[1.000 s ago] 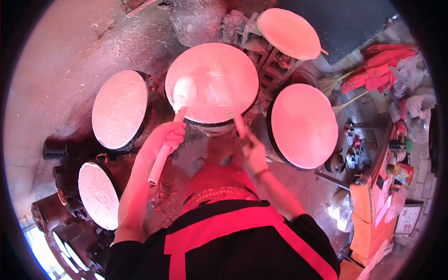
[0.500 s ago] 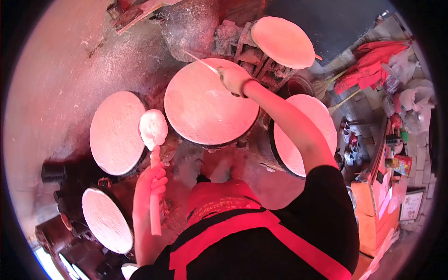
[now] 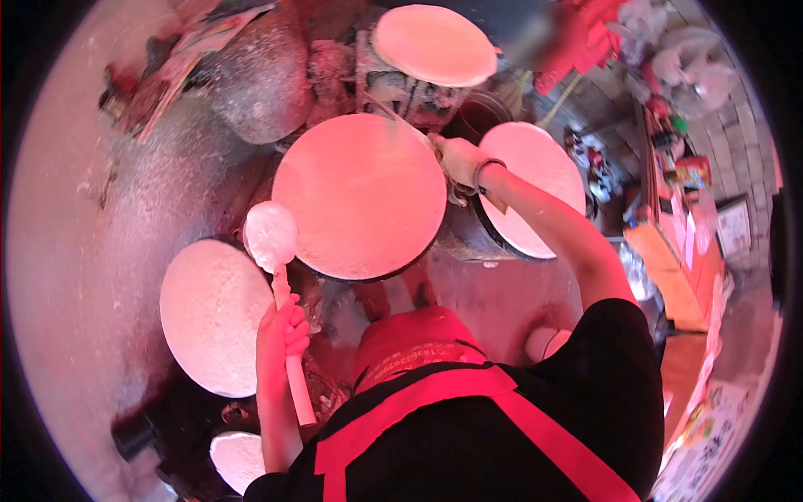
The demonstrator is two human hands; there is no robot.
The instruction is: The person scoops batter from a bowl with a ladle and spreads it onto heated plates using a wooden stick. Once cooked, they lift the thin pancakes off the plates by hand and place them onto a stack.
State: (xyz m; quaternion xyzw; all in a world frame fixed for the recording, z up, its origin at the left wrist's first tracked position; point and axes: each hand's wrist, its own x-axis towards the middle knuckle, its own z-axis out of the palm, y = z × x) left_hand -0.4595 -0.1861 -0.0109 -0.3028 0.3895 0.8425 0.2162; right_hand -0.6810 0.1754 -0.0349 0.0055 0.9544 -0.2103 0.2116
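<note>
My left hand is closed around the pale handle of a ladle. Its rounded head is covered with a thick white batter or dough and sits by the left rim of the central round griddle, which bears a thin, even pale layer. At that griddle's upper right edge, my right hand grips a long thin spatula. The blade points up and left past the griddle's far rim. The spatula's handle end shows below my wrist.
Other pale-coated round griddles stand left, right, at the back and lower left. Behind the right griddle is a dark bucket. An orange-sided counter with packets stands at the right; plastic bags lie beyond.
The view has shifted. My right hand and spatula have moved from over the central griddle's top to its upper right edge. My left hand still holds the ladle, now nearer the central griddle.
</note>
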